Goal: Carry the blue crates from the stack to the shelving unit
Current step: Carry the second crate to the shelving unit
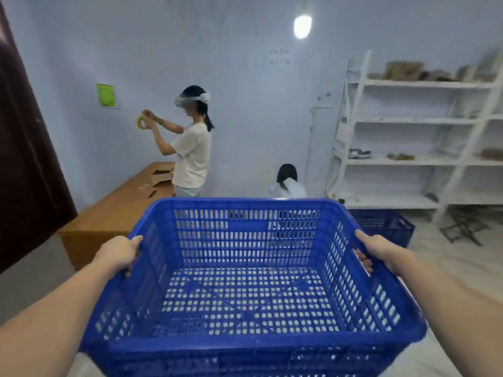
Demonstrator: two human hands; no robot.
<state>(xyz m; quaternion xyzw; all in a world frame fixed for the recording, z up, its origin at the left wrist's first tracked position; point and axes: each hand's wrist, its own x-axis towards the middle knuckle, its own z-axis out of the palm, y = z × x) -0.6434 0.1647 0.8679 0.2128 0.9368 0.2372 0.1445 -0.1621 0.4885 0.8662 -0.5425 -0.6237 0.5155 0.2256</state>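
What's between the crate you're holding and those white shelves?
In the head view, another blue crate sits on the floor between the held crate and the shelves; beyond that, bare floor.

Crouching person (288, 183) (lower body) behind crate (246, 206)

Beyond the left grip a standing person (190, 148) held a yellow ring (141, 123) over a wooden worktop (109, 213) bearing an open cardboard box (162, 176).

Empty blue slotted crate (245, 268), held level
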